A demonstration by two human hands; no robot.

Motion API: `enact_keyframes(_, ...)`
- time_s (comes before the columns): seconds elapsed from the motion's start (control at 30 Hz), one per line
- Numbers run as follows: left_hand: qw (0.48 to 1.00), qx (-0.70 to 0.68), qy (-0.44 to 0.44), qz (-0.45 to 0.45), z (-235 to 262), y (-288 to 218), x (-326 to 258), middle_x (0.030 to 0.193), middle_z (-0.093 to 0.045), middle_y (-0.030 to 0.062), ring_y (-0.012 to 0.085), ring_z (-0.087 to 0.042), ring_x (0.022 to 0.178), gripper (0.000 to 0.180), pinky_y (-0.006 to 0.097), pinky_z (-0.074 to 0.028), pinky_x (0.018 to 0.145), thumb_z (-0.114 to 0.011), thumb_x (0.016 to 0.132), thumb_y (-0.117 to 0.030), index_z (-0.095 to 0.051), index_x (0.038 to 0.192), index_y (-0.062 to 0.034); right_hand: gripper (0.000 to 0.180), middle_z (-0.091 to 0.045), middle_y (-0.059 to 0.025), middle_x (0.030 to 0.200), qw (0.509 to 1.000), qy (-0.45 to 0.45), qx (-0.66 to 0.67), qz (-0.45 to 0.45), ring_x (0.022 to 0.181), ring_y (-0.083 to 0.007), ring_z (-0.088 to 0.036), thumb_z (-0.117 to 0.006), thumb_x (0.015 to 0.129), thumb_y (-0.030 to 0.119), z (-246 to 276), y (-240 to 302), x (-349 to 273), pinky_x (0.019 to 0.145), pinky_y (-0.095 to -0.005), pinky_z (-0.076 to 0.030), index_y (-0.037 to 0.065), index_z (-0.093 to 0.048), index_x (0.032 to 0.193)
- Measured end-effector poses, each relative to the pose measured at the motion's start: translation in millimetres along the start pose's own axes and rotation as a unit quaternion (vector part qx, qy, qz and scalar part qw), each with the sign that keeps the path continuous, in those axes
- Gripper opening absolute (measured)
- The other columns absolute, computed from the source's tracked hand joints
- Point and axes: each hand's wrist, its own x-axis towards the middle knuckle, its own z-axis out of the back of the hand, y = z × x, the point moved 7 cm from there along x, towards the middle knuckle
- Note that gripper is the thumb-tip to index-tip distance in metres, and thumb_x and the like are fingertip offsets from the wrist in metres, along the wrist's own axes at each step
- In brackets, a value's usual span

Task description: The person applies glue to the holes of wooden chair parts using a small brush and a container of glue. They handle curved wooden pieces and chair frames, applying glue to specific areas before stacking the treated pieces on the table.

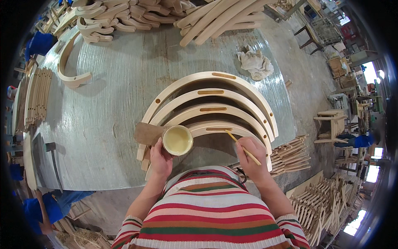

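Note:
My left hand (pixel 161 161) is closed around the side of a round cup (pixel 178 140) of pale yellow liquid. A flat brown piece (pixel 148 133) juts out left of the cup; whether it is joined to it I cannot tell. Between the fingers of my right hand (pixel 252 155) is a thin yellow stick (pixel 248 152), its tip at the slot of the nearest curved wooden piece (pixel 199 130). Several such arched pieces stand nested on the table, each with a slot on top and round holes nearer the ends. The farthest arch (pixel 184 81) reaches furthest right.
A crumpled white cloth (pixel 255 62) lies at the table's far right. Wooden parts (pixel 124 14) are heaped along the far edge. A hammer (pixel 54 159) and a stack of slats (pixel 38 95) are on the left. Other people (pixel 360 141) are at the sides.

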Motion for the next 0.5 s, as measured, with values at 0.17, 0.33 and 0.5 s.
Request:
enact_keyframes(0.17,1.000,-0.018,-0.012,0.008,7.3,3.5,3.6,0.094,-0.064,0.0044,0.0157,-0.065,0.082,0.021,0.032,-0.054,0.065,-0.045,0.095,-0.023,-0.055,0.103,-0.0071,0.007,-0.060,-0.0145,0.076,0.997,0.020,0.067,0.014,0.064,-0.0293,-0.060,-0.061,0.079,-0.002,-25.7,11.1,9.5,0.055,-0.0332,-0.048,0.000,-0.054,0.079)
enact_keyframes(0.33,0.999,-0.036,-0.032,0.023,2.4,-1.3,-1.1,0.098,-0.063,0.0053,0.0154,-0.063,0.088,0.019,0.031,-0.053,0.072,-0.046,0.095,-0.021,-0.054,0.102,-0.0056,0.008,-0.058,-0.0144,0.075,0.998,0.036,0.048,0.019,0.064,-0.0304,-0.059,-0.061,0.079,-0.001,-29.9,4.3,11.1,0.056,-0.0349,-0.047,0.001,-0.054,0.079)
enact_keyframes(0.5,0.998,-0.051,-0.036,0.032,10.4,2.6,0.8,0.101,-0.062,0.0059,0.0148,-0.061,0.094,0.016,0.030,-0.051,0.077,-0.045,0.095,-0.018,-0.054,0.102,-0.0054,0.008,-0.059,-0.0152,0.075,0.997,0.054,-0.031,-0.040,0.064,-0.0306,-0.059,-0.061,0.078,-0.002,-4.7,-0.2,12.2,0.056,-0.0347,-0.048,0.001,-0.054,0.077)
